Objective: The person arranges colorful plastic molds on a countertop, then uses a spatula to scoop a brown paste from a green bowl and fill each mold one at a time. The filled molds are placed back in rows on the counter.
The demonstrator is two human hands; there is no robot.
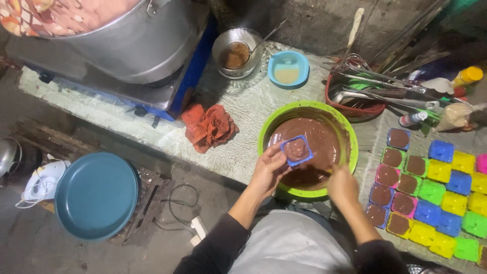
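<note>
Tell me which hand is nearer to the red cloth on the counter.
Left. The left hand, holding a small blue mould over the green bowl, sits just right of the red cloth; the right hand is farther right.

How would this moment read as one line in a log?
left hand: holds blue mould cup over green bowl | right hand: at bowl rim, batter | filled moulds right

Both forearms extended forward, bent at the elbows. The left hand [268, 170] was raised with its fingers curled in a pinch grip. The right hand [343, 186] was closed, knuckles upward.
</note>
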